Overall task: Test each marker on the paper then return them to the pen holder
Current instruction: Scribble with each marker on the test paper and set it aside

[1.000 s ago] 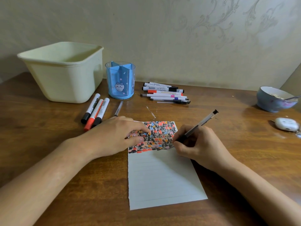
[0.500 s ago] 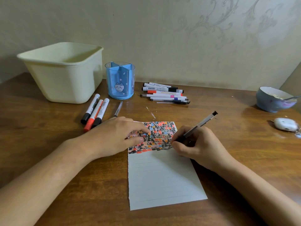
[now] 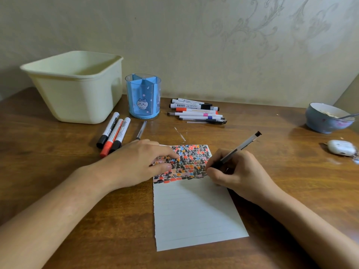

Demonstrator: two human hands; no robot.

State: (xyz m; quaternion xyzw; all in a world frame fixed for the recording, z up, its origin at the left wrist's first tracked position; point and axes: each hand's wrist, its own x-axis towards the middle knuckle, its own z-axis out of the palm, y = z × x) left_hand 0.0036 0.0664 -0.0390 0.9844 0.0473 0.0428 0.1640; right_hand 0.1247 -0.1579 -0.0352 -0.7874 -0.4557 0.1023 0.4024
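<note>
A lined white paper [image 3: 194,210] lies on the wooden table, its top part covered with coloured marks. My left hand [image 3: 139,164] rests flat on the paper's top left, fingers pressing it down. My right hand [image 3: 235,171] grips a clear black-tipped pen [image 3: 240,147], whose tip touches the right edge of the marked area. The blue pen holder [image 3: 143,96] stands upright at the back with nothing sticking out of it. Three thick markers [image 3: 113,132] and a thin pen [image 3: 141,130] lie left of the paper. Several thin markers [image 3: 196,111] lie in a pile right of the holder.
A cream plastic tub [image 3: 75,88] stands at the back left beside the holder. At the far right are a blue bowl [image 3: 328,118] with a spoon and a white earbud case [image 3: 341,146]. A thin clear sliver [image 3: 179,133] lies above the paper.
My right hand has shifted the pen very slightly along the right edge of the marks. My left hand has stayed pressed on the paper.
</note>
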